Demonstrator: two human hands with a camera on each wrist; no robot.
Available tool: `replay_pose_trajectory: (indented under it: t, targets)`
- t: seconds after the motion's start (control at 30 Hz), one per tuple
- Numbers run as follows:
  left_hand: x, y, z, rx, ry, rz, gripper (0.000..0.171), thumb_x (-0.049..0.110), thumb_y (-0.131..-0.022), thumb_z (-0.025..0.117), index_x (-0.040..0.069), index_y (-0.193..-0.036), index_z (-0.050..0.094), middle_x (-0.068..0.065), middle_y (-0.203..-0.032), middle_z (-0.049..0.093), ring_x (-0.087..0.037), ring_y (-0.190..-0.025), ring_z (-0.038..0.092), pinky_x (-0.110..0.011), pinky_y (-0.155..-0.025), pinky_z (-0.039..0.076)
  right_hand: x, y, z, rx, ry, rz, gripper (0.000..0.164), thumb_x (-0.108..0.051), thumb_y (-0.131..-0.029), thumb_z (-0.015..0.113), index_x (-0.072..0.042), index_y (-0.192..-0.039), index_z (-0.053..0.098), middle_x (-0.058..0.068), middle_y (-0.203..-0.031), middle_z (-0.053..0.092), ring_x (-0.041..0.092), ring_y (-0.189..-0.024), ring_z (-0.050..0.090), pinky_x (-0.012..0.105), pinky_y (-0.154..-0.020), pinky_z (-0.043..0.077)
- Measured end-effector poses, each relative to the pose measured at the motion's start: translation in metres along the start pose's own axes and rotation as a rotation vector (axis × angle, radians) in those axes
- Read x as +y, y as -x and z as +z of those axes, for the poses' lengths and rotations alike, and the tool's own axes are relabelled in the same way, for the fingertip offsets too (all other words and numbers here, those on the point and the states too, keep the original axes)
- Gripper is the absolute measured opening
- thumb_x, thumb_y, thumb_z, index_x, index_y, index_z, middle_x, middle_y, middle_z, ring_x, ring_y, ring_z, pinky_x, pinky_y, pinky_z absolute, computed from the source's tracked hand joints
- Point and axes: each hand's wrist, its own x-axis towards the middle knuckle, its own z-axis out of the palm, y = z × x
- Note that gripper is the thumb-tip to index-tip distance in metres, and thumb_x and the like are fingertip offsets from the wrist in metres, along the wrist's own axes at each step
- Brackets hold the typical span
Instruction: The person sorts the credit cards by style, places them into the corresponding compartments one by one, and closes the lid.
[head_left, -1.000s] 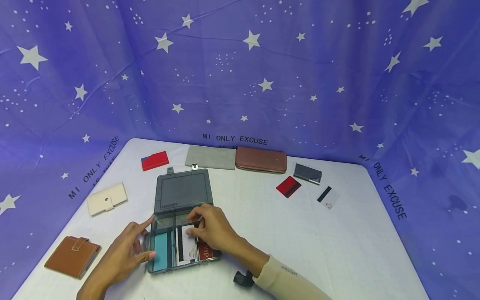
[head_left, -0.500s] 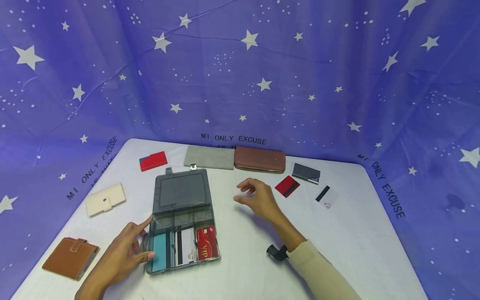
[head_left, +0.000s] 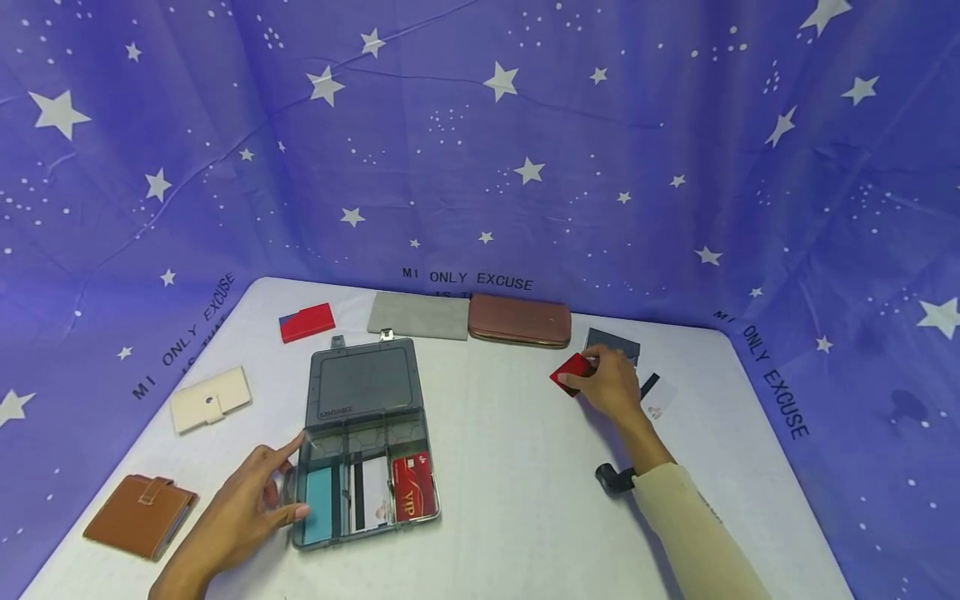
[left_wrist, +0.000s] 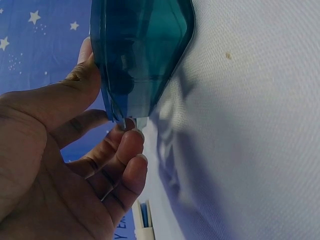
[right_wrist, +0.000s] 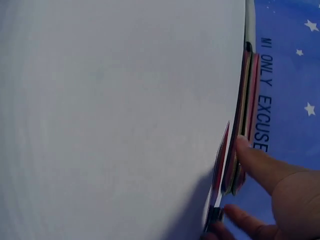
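Note:
My left hand [head_left: 240,508] grips the left side of a grey see-through plastic box [head_left: 365,379] with its lid laid back. In the left wrist view the thumb lies over the rim of the box [left_wrist: 145,55], while the lower fingers curl loosely beneath. A teal card [head_left: 320,503], a white card [head_left: 372,493] and a red VIP card [head_left: 414,487] sit in separate compartments. Over at the right, my right hand [head_left: 615,383] pinches a red card [head_left: 567,371] with a black stripe. In the right wrist view that red card [right_wrist: 221,155] stands tilted off the cloth.
A dark card holder [head_left: 613,340] and a white striped card [head_left: 657,402] lie beside my right hand. Along the back are a brown-pink wallet [head_left: 519,320], a grey pouch [head_left: 417,315] and a red case [head_left: 307,322]. Cream [head_left: 212,400] and brown [head_left: 141,517] wallets lie left.
My right hand has left the box, moved right across the table and taken hold of the red striped card. The left hand stays at the box.

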Motion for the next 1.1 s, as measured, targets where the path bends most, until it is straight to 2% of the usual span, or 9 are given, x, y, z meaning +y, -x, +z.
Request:
replay_pose_trajectory:
  t: [0.13,0.23,0.3,0.47,0.57,0.7,0.87,0.97,1.1]
  targets:
    - [-0.001,0.001,0.0,0.011,0.005,0.014,0.092,0.025,-0.072,0.088,0.018,-0.152,0.043,0.004,-0.106,0.054,0.002,-0.071,0.044,-0.02,-0.058,0.037,0.003,0.001,-0.003,-0.027,0.064,0.046,0.074,-0.046,-0.075,0.084,0.0,-0.127,0.058,0.025,-0.119,0.053,0.039,-0.114,0.047,0.053,-0.089,0.043]
    - [-0.001,0.001,0.0,0.008,0.007,0.01,0.093,0.025,-0.072,0.088,0.018,-0.152,0.043,0.004,-0.106,0.054,0.002,-0.071,0.044,-0.02,-0.058,0.038,0.002,0.001,-0.002,-0.053,0.085,0.033,0.077,-0.047,-0.073,0.085,0.002,-0.125,0.057,0.027,-0.12,0.05,0.04,-0.114,0.046,0.054,-0.088,0.044]
    - [-0.001,0.0,0.0,0.001,0.006,0.002,0.092,0.026,-0.072,0.088,0.018,-0.152,0.042,0.004,-0.107,0.054,0.001,-0.071,0.044,-0.02,-0.058,0.038,-0.001,0.002,-0.001,-0.073,0.063,0.003,0.074,-0.044,-0.073,0.086,0.002,-0.123,0.056,0.026,-0.117,0.052,0.039,-0.109,0.05,0.049,-0.085,0.044]
    - [-0.001,-0.001,-0.001,-0.014,0.002,-0.021,0.092,0.027,-0.072,0.087,0.019,-0.152,0.042,0.004,-0.107,0.054,0.001,-0.071,0.044,-0.021,-0.059,0.038,-0.017,0.011,0.005,-0.191,-0.117,-0.098,0.056,-0.026,-0.078,0.086,-0.007,-0.12,0.052,0.014,-0.096,0.057,0.025,-0.078,0.054,0.035,-0.064,0.043]
    - [-0.001,-0.001,-0.001,-0.014,0.002,-0.019,0.093,0.026,-0.072,0.088,0.018,-0.152,0.042,0.004,-0.107,0.054,0.001,-0.071,0.045,-0.021,-0.059,0.038,-0.034,0.022,0.01,-0.267,-0.262,-0.157,0.047,-0.016,-0.08,0.084,-0.01,-0.118,0.057,0.011,-0.089,0.057,0.019,-0.067,0.056,0.032,-0.056,0.047]
    - [-0.001,-0.001,-0.001,-0.026,0.004,-0.026,0.093,0.027,-0.072,0.087,0.019,-0.153,0.042,0.003,-0.107,0.053,0.001,-0.072,0.044,-0.021,-0.059,0.038,-0.062,0.041,0.016,-0.359,-0.452,-0.221,0.04,-0.006,-0.08,0.082,-0.011,-0.116,0.065,0.013,-0.09,0.059,0.02,-0.062,0.064,0.039,-0.056,0.056]
    - [-0.001,-0.001,-0.001,-0.033,0.005,-0.036,0.093,0.028,-0.072,0.087,0.019,-0.153,0.041,0.003,-0.107,0.053,0.001,-0.071,0.044,-0.021,-0.059,0.038,-0.098,0.068,0.023,-0.501,-0.624,-0.286,0.036,-0.002,-0.082,0.079,-0.011,-0.116,0.068,0.016,-0.091,0.063,0.037,-0.066,0.067,0.051,-0.062,0.058]
    - [-0.001,-0.001,-0.001,-0.029,0.001,-0.026,0.093,0.026,-0.072,0.088,0.018,-0.153,0.042,0.003,-0.106,0.054,0.001,-0.071,0.045,-0.02,-0.06,0.039,-0.117,0.084,0.029,-0.578,-0.685,-0.305,0.036,0.0,-0.083,0.078,-0.008,-0.116,0.067,0.017,-0.09,0.065,0.045,-0.069,0.067,0.048,-0.062,0.059]
    - [-0.001,0.0,0.0,-0.026,0.001,-0.014,0.093,0.024,-0.072,0.088,0.018,-0.153,0.041,0.002,-0.106,0.054,0.001,-0.071,0.045,-0.02,-0.059,0.039,-0.138,0.101,0.042,-0.626,-0.69,-0.331,0.035,-0.001,-0.082,0.079,-0.009,-0.113,0.067,0.013,-0.088,0.068,0.038,-0.066,0.068,0.04,-0.059,0.059]
